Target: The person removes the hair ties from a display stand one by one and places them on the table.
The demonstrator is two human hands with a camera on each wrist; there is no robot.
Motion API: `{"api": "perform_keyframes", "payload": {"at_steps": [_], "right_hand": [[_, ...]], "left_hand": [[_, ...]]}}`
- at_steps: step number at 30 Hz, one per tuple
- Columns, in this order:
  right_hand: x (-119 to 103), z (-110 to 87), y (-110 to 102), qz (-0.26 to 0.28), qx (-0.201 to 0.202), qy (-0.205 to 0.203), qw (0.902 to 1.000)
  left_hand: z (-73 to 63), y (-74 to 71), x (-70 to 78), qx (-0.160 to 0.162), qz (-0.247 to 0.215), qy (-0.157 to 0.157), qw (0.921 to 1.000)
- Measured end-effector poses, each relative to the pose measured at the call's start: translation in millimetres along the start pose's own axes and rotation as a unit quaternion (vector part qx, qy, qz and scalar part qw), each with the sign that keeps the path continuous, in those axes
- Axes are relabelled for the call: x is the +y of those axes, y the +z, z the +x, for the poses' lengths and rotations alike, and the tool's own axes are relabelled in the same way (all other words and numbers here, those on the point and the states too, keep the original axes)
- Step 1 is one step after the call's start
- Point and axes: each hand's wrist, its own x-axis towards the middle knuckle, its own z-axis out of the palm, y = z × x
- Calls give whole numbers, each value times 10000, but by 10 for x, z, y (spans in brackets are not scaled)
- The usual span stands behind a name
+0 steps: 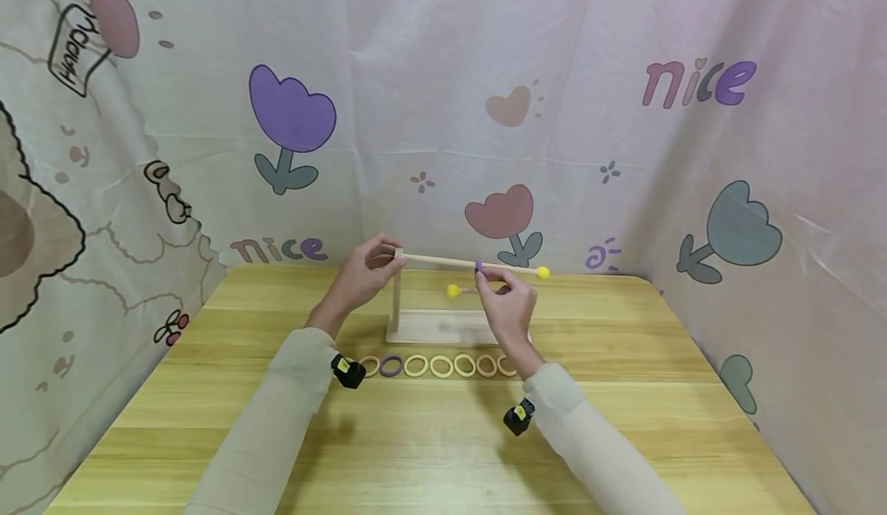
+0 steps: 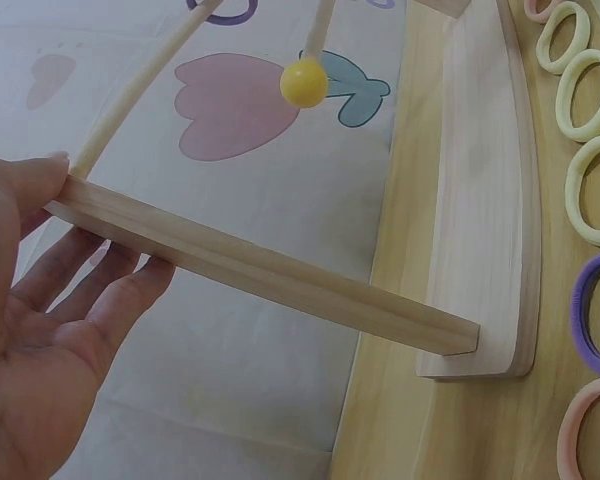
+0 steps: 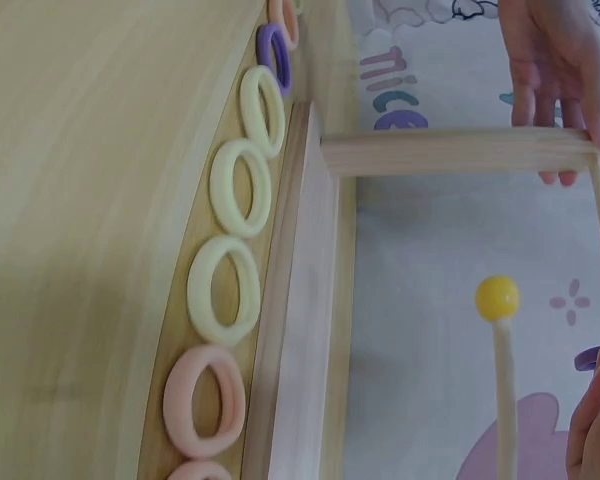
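Observation:
A wooden stand has a flat base point(image 1: 436, 326) and an upright post point(image 2: 270, 260). My left hand point(image 1: 363, 272) grips the post's top, thumb above and fingers beneath, where an upper rod point(image 1: 443, 260) meets it. That rod ends in a yellow ball point(image 1: 543, 272) on the right. With thumb and fingers, my right hand point(image 1: 511, 307) pinches a purple hair tie point(image 1: 478, 266) that encircles the upper rod partway along. A lower rod point(image 3: 505, 400) with its own yellow ball point(image 1: 453, 291) points left; its other end is hidden behind my right hand in the head view.
In front of the base lies a row of several hair ties: a purple one point(image 1: 391, 366), pale yellow ones point(image 1: 441, 366) and pink ones point(image 3: 204, 402). They rest on a wood-grain table point(image 1: 430, 446). A printed curtain point(image 1: 416, 76) hangs behind and at both sides.

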Motion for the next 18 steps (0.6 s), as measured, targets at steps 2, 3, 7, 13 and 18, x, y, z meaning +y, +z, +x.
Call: {"api": "perform_keyframes", "payload": {"at_steps": [2, 3, 7, 13, 18], "right_hand": [[18, 9, -34, 11, 11, 19, 10000], [28, 15, -50, 7, 19, 42, 10000], [62, 34, -114, 29, 76, 130, 9999], [105, 64, -192, 75, 184, 113, 9997], [126, 83, -251, 43, 219, 81, 9997]], "left_hand": [[1, 2, 0, 5, 1, -21, 10000], [-1, 2, 3, 1, 1, -31, 10000], [-3, 4, 14, 9, 20, -93, 10000], [-10, 9, 24, 2, 21, -72, 10000], [-3, 8, 12, 8, 30, -13, 10000]]}}
